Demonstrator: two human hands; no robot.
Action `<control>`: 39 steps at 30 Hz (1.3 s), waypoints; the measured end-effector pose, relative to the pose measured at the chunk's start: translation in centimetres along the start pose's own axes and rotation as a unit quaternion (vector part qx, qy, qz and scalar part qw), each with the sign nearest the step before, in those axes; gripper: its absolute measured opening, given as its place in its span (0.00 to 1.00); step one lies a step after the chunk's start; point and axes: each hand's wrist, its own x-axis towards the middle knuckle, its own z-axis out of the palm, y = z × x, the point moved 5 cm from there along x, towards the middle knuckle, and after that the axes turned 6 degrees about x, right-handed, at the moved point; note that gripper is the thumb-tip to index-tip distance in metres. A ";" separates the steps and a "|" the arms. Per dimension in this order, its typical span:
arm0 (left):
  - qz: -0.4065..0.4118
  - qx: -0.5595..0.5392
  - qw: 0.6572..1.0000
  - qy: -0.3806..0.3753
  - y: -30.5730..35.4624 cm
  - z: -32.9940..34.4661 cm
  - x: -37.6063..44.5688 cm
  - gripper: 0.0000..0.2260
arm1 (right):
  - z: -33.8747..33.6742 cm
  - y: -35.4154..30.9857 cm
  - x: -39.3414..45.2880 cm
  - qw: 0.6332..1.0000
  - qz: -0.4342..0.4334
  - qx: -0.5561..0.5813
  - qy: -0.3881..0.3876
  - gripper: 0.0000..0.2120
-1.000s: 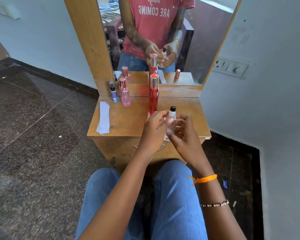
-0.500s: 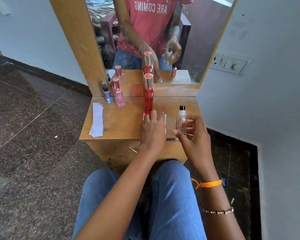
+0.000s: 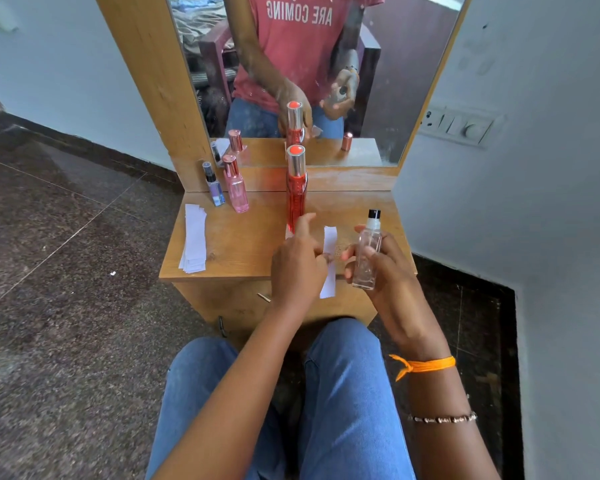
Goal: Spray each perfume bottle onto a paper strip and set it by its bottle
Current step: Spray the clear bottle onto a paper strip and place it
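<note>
My right hand (image 3: 383, 271) grips a clear square perfume bottle (image 3: 368, 252) with a black spray head, held upright above the table's front right. My left hand (image 3: 297, 265) pinches a white paper strip (image 3: 329, 261) lifted just left of that bottle. A tall red bottle (image 3: 296, 194) with a silver cap stands mid-table behind my left hand. A pink bottle (image 3: 237, 188) and a small blue bottle (image 3: 214, 185) stand at the back left. A stack of paper strips (image 3: 194, 239) lies on the left side.
The small wooden dressing table (image 3: 243, 244) has a mirror (image 3: 378, 64) at its back that reflects the bottles and my hands. A wall switch panel (image 3: 459, 124) is on the right wall. My knees in jeans (image 3: 326, 393) are below the table's front edge.
My left hand went from the clear bottle down to the table and picked up a paper strip. My right hand carried the clear bottle to the right and holds it alone.
</note>
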 end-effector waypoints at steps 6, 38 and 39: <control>-0.066 -0.152 0.985 -0.050 -1.1 -2.1 -0.4 0.03 | 0.7 0.1 -0.4 0.999 -0.003 0.033 -0.026 0.16; -0.169 -0.374 0.898 -0.158 -1.8 -2.6 -1.3 0.08 | 2.5 -0.8 -0.2 0.743 -0.178 -0.642 0.057 0.27; -0.168 -0.374 0.898 -0.157 -1.8 -2.6 -1.3 0.08 | 2.4 -0.8 -0.2 0.741 -0.179 -0.645 0.057 0.27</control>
